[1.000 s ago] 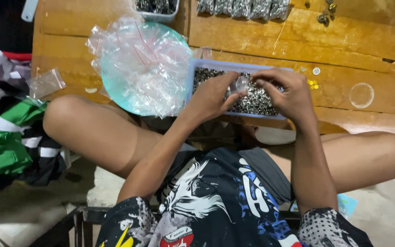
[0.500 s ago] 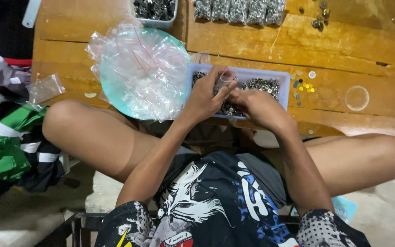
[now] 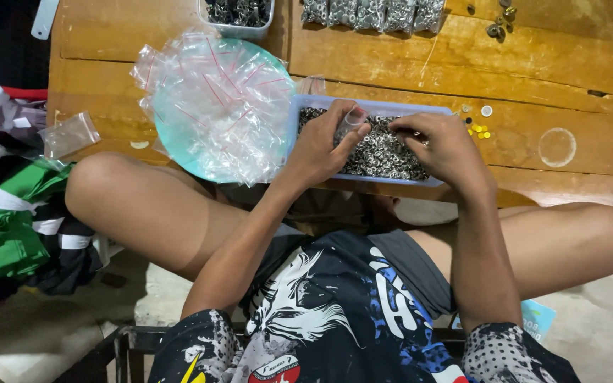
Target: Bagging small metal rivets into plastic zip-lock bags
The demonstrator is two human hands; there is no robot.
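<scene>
Fingers [image 3: 355, 133] of the left hand [image 3: 321, 149]: pinched together on the mouth of a small clear plastic bag [image 3: 355, 115], held upright over the tray. Fingers of the right hand [image 3: 443, 145]: curled down into the tray's contents, tips together among the pieces; whether they clamp any one piece cannot be told.

Container 1: shallow rectangular pale-blue plastic tray [image 3: 391, 108], on the near edge of the worn yellow-brown wooden bench [image 3: 569, 78], directly under both hands. Contents: a dense heap of small silver metal rings [image 3: 384, 152].

Container 2: round flat turquoise plastic lid or plate [image 3: 179, 152], touching the tray's left end. Contents: a loose pile of small clear zip bags with red seal lines [image 3: 214, 99], spilling past its rim.

Container 3: clear rectangular plastic tub [image 3: 239, 30], at the bench's far edge, holding dark metal parts; partly cut off by the frame.

Packages: a row of filled clear bags of silver pieces [image 3: 370, 13], far edge of the bench, right of the tub. One empty clear bag [image 3: 69, 133] off the bench's left end, above a green-and-white striped cloth [image 3: 8, 227].

Loose items: a few small yellow and white round pieces [image 3: 480, 128] on the bench just right of the tray; several dark metal parts [image 3: 499, 21] at the far right.
</scene>
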